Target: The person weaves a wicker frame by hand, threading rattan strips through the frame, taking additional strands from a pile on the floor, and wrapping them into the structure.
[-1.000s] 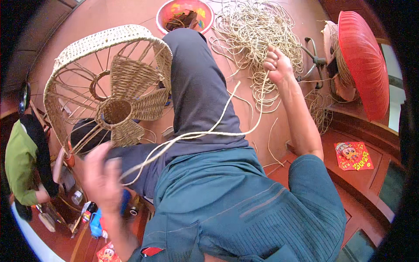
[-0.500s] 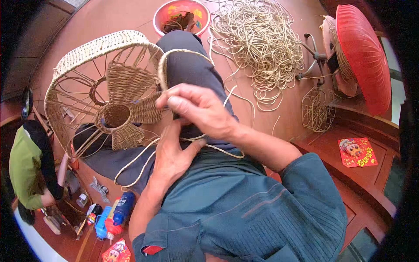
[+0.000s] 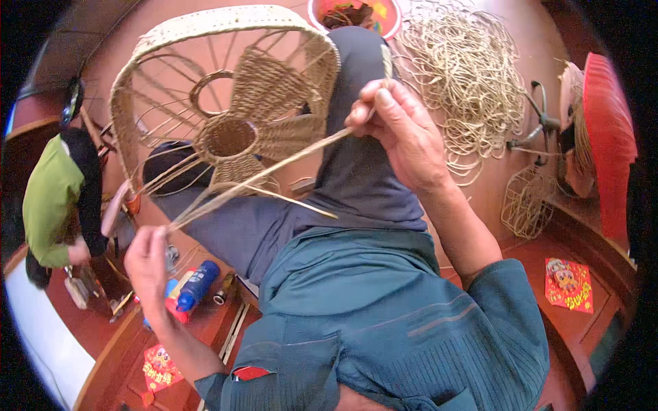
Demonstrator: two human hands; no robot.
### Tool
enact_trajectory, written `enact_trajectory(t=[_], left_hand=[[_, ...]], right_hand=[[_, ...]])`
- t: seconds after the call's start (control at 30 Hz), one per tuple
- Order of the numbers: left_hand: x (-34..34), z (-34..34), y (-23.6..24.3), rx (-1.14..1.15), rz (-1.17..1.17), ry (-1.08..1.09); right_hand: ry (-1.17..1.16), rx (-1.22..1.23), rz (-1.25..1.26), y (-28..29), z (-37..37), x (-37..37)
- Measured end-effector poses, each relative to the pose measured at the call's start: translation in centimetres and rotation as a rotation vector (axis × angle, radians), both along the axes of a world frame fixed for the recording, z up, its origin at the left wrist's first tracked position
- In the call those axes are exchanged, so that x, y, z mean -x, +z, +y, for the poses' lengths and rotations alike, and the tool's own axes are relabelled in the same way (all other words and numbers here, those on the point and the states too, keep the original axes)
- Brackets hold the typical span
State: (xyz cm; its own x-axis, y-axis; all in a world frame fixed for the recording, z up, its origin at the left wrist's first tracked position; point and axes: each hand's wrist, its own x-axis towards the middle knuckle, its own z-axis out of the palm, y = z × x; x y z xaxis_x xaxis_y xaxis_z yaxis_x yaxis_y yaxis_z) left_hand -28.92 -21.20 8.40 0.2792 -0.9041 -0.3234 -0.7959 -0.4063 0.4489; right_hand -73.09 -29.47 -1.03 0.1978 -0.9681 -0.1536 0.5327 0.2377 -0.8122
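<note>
Reddish-brown floor (image 3: 171, 41) spreads all around the seated person, polished and a little cluttered. Across the lap rests a half-woven basket frame (image 3: 226, 103), a round hoop with bare spokes and a woven hub in the middle, tilted on its side just above and between the two hands.

The right hand (image 3: 397, 130) is raised beside the frame's rim, fingers closed tight on a bundle of pale cane strands (image 3: 274, 171). Those strands run taut and slanting down from it, across the grey trouser leg (image 3: 356, 171), to the left hand (image 3: 147, 264), which is lower and well apart from the right. The left hand is curled around the other end of the strands, pulling them out in a straight line, with a few loose ends fanning off beside it.

Beyond the right hand lies a big tangled heap of cane (image 3: 466, 82) on the floor, and further to its right a red cushion (image 3: 606, 137) sits on a woven stool. A red bowl (image 3: 353, 14) stands on the floor past the frame's top edge. Just beside the left hand, on the floor, lie a blue bottle (image 3: 199, 284) and some small bits I can't make out. To the left of that hand another person in a green top (image 3: 48, 205) is crouched at their own work.
</note>
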Motion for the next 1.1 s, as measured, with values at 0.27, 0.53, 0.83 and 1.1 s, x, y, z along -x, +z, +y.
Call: enact_trajectory(t=[0.27, 0.53, 0.83, 1.1], left_hand=[[-15.3, 3.0, 0.3, -0.012, -0.889, 0.032], [-2.5, -2.1, 0.4, 0.533, -0.676, -0.092], [16.5, -2.8, -5.0, 0.649, 0.302, -0.494], [14.8, -2.7, -2.4, 0.234, 0.706, -0.113]], right_hand=[[-0.045, 0.005, -0.095, -1.1, -1.4, 0.2], [0.087, 0.116, 0.247, 2.4, 0.1, -5.0], [0.304, 0.583, 0.503, -4.3, 6.5, -13.5], [0.937, 0.173, 0.554, -3.2, 4.7, -13.2]])
